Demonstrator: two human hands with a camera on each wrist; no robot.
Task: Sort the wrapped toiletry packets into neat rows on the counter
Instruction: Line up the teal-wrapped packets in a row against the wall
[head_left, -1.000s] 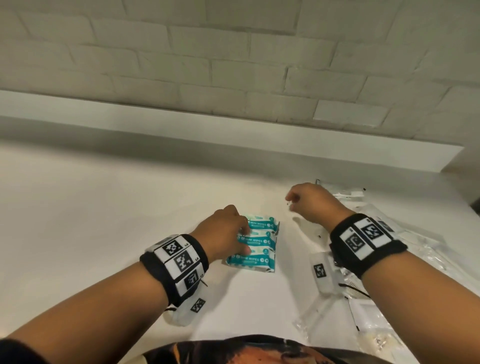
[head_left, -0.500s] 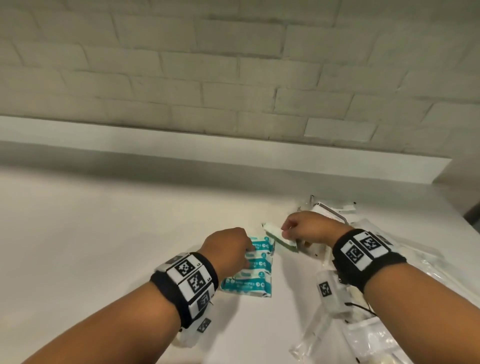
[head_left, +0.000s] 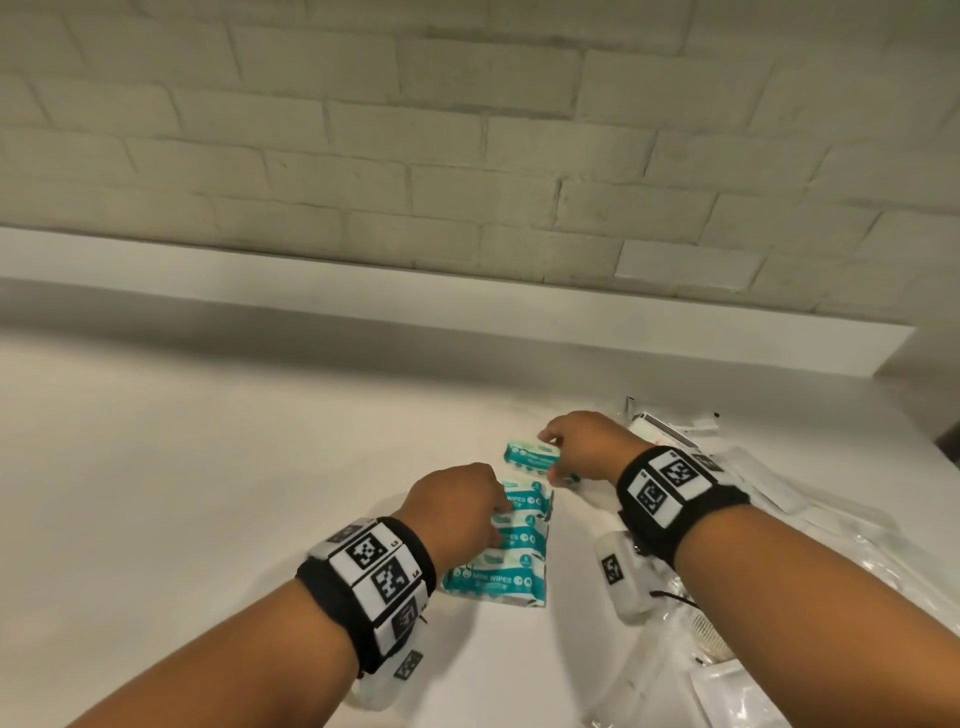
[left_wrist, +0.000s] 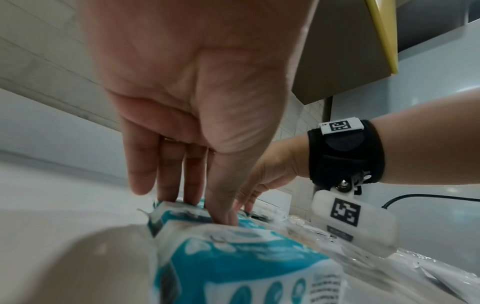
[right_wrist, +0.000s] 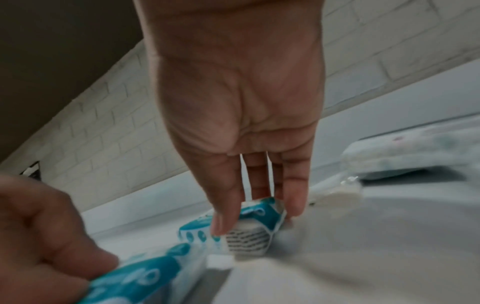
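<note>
- Our right hand (head_left: 587, 447) pinches a teal wipes packet (head_left: 530, 457) between thumb and fingers, at about 12 o'clock from the row; the right wrist view shows that packet (right_wrist: 249, 222) gripped at its short end, low over the surface (head_left: 208, 493), though we cannot tell whether it touches
- Our left hand (head_left: 457, 506) is released, its straight fingers (left_wrist: 192, 181) pressing down on the row of teal packets (head_left: 511, 561)
- That row holds three packets lying side by side, touching, running from 6 to 12 o'clock in front of us, near the middle of the white surface
- At 3 o'clock from the row lies a loose pile of clear-wrapped packets (head_left: 779, 493), partly under our right forearm
- A white packet (right_wrist: 415, 158) rests on that pile at 2 o'clock from the right hand
- At 12 o'clock beyond everything runs a pale brick wall (head_left: 467, 156) above a white ledge
</note>
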